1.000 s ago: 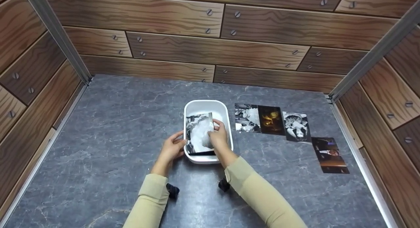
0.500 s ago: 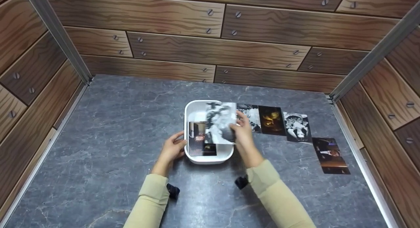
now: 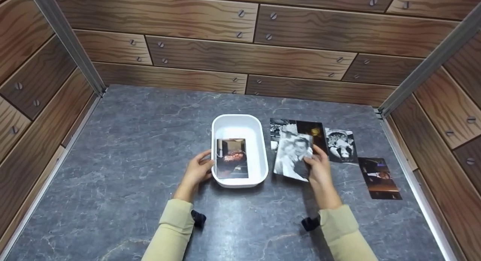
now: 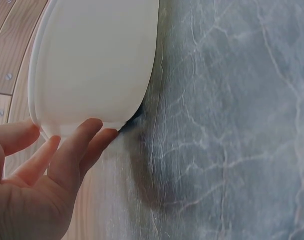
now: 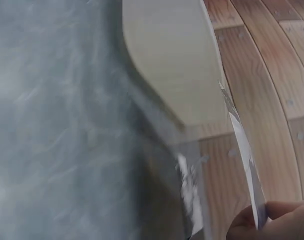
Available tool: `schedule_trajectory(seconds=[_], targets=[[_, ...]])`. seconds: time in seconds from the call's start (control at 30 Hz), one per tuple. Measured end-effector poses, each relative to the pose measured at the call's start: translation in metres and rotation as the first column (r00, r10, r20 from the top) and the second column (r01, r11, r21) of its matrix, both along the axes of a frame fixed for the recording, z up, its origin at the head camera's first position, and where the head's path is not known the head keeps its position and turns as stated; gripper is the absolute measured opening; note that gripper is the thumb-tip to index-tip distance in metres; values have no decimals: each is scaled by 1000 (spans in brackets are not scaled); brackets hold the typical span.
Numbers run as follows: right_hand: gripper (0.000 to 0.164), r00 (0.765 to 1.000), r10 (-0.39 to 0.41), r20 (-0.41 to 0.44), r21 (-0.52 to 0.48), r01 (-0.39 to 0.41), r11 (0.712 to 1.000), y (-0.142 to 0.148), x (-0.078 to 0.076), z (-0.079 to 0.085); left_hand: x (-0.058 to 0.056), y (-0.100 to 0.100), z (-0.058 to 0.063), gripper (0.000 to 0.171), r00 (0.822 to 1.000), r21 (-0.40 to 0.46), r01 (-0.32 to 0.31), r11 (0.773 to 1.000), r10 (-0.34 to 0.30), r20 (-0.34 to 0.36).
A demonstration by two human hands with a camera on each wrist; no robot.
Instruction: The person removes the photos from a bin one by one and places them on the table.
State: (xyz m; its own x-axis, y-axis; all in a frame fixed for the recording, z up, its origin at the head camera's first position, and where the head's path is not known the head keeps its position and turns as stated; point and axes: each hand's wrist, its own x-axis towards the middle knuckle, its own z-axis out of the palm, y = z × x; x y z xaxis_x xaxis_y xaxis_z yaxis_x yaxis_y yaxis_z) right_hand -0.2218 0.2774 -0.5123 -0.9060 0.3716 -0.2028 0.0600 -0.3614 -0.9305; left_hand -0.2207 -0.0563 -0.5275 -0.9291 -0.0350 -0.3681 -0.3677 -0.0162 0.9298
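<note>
My right hand (image 3: 319,169) pinches a black-and-white photo (image 3: 291,156) by its right edge, thumb on top. The photo is held up and tilted over the table, partly covering two other photos. In the right wrist view the photo (image 5: 246,167) shows nearly edge-on between thumb and fingers (image 5: 241,225). My left hand (image 3: 197,169) rests against the left side of a white plastic tub (image 3: 257,152); in the left wrist view its fairly straight fingers (image 4: 74,150) touch the tub's outer wall (image 4: 97,65). Inside the tub lies a dark colour photo (image 3: 232,159).
Right of the tub lie a black-and-white photo (image 3: 278,125), a dark golden photo (image 3: 315,130) and another black-and-white one (image 3: 341,145). Farther right and nearer is a brown-toned photo (image 3: 379,178). Wood-patterned walls (image 3: 210,50) enclose the grey marbled table (image 3: 158,118).
My right hand has lifted the black-and-white photo out of the tub and carried it right, uncovering the colour photo inside. The left hand has stayed at the tub.
</note>
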Motion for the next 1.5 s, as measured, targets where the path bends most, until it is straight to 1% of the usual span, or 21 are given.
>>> schedule_trajectory(seconds=[0.13, 0.27, 0.47, 0.6, 0.67, 0.77, 0.87, 0.97, 1.03, 1.1, 1.2, 1.37, 1.5], targets=[[60, 996, 47, 69, 56, -51, 997, 7, 11, -16, 0, 0, 0, 45, 1000, 15, 1, 1000, -1, 0], [62, 989, 85, 124, 127, -101, 987, 2, 20, -30, 0, 0, 0, 45, 1000, 19, -6, 1000, 6, 8], [59, 980, 74, 182, 238, -117, 964, -11, 25, -39, 0, 1, 0, 45, 1000, 21, -4, 1000, 5, -4], [55, 969, 51, 243, 328, -132, 936, -16, 26, -39, 0, 1, -1, 44, 1000, 6, -3, 1000, 3, -8], [54, 966, 50, 255, 353, -141, 925, -18, 27, -37, 0, 0, -1, 44, 1000, 4, -1, 1000, 1, -11], [54, 965, 53, 256, 341, -141, 929, -20, 29, -35, 0, 0, -1, 44, 1000, 6, 1, 1000, -1, -15], [58, 968, 74, 238, 310, -148, 939, -23, 33, -31, 0, 0, 0, 44, 1000, 4, 2, 1000, -2, -13], [63, 968, 101, 230, 306, -171, 937, -25, 36, -25, 0, 0, 0, 44, 1000, 0, 2, 1000, -2, -5], [67, 969, 117, 218, 290, -179, 940, -27, 37, -19, 0, 0, 0, 44, 1000, -5, 1, 1000, -1, 0], [70, 971, 127, 204, 271, -181, 945, -27, 34, -13, 0, 0, 0, 44, 1000, -8, 0, 1000, 0, 4], [73, 977, 134, 165, 239, -171, 956, -30, 26, -2, -1, -1, 0, 44, 1000, -14, -4, 1000, 4, 12], [77, 986, 147, 81, 205, -161, 965, -45, 2, 13, -1, 0, 0, 44, 1000, -19, -8, 1000, 8, 9], [78, 988, 146, 41, 205, -151, 967, -66, -16, 21, 0, 1, 1, 44, 1000, -16, -5, 1000, 5, 2]])
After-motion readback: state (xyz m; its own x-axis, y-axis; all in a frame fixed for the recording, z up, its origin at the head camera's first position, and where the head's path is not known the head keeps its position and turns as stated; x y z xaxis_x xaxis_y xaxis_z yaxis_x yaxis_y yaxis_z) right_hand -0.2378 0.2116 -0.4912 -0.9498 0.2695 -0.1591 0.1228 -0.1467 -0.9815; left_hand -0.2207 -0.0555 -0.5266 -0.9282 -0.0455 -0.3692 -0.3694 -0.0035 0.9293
